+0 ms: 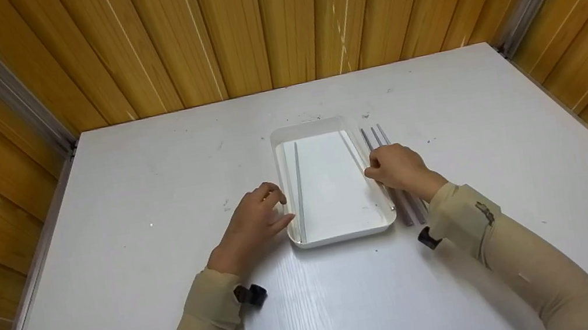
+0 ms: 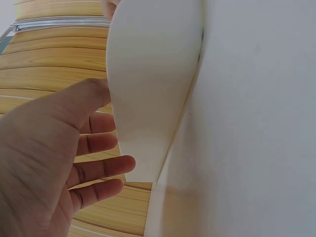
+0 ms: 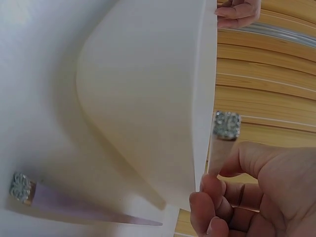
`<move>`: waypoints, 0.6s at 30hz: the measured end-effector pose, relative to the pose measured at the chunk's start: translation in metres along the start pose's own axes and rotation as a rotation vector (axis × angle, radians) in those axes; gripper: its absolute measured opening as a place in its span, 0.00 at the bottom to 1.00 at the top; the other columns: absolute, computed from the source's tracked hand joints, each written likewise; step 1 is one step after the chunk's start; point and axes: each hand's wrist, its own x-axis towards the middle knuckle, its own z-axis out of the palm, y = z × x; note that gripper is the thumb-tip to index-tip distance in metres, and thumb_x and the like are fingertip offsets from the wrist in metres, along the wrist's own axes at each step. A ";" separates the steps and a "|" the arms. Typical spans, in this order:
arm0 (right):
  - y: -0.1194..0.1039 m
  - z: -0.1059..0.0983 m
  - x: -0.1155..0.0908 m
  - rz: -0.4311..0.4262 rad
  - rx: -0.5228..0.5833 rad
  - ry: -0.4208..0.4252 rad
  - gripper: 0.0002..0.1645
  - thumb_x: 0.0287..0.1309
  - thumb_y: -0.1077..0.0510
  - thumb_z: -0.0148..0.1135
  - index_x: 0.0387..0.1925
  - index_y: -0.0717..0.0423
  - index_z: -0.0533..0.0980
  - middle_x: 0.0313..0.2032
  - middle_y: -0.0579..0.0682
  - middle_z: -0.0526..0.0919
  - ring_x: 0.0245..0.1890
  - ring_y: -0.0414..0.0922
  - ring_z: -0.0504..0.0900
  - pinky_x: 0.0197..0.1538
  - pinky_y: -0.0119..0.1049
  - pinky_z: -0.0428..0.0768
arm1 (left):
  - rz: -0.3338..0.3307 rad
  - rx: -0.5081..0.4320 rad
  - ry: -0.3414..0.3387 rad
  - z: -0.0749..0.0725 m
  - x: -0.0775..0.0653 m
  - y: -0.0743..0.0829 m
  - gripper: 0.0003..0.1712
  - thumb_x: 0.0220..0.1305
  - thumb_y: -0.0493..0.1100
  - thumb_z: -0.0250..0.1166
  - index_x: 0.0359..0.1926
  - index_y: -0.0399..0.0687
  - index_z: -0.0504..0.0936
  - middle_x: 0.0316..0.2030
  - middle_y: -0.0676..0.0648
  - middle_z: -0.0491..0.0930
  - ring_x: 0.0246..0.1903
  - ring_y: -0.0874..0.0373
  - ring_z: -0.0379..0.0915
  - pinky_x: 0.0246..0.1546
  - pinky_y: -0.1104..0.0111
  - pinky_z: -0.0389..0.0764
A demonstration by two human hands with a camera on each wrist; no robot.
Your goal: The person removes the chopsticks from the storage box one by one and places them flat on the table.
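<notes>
A white rectangular tray stands on the table between both hands. My right hand, at the tray's right rim, pinches a pale pinkish chopstick between thumb and fingers. Its ornate silver end points up in the right wrist view. A grey chopstick lies lengthwise in the tray along the left side. At the left rim is my left hand, fingers loosely bent and spread, the thumb reaching over the edge. To the right of the tray, several purplish chopsticks lie side by side, partly hidden under my right hand.
The white table extends around the tray on every side. Wood-patterned panels stand behind it and at both sides. Each sleeve carries a small black wrist camera, one by the left hand and another by the right.
</notes>
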 end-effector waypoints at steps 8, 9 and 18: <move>0.002 -0.001 -0.001 0.010 -0.009 -0.002 0.14 0.63 0.52 0.54 0.30 0.58 0.77 0.25 0.50 0.79 0.21 0.41 0.72 0.23 0.30 0.68 | -0.024 -0.025 -0.012 0.000 0.000 0.000 0.15 0.58 0.46 0.69 0.39 0.42 0.78 0.43 0.45 0.77 0.36 0.51 0.74 0.38 0.62 0.78; 0.003 -0.001 -0.001 0.011 -0.013 -0.004 0.14 0.64 0.52 0.54 0.30 0.58 0.77 0.25 0.50 0.79 0.21 0.41 0.72 0.23 0.30 0.68 | -0.023 -0.023 -0.009 0.001 0.000 0.000 0.15 0.58 0.46 0.69 0.39 0.42 0.78 0.43 0.46 0.77 0.35 0.51 0.74 0.38 0.62 0.78; 0.009 0.000 -0.001 -0.002 -0.022 0.015 0.13 0.62 0.53 0.54 0.25 0.56 0.73 0.22 0.49 0.75 0.21 0.42 0.70 0.22 0.31 0.65 | -0.011 -0.019 0.013 0.001 0.000 -0.001 0.15 0.57 0.46 0.70 0.38 0.42 0.78 0.43 0.46 0.77 0.34 0.51 0.74 0.36 0.63 0.78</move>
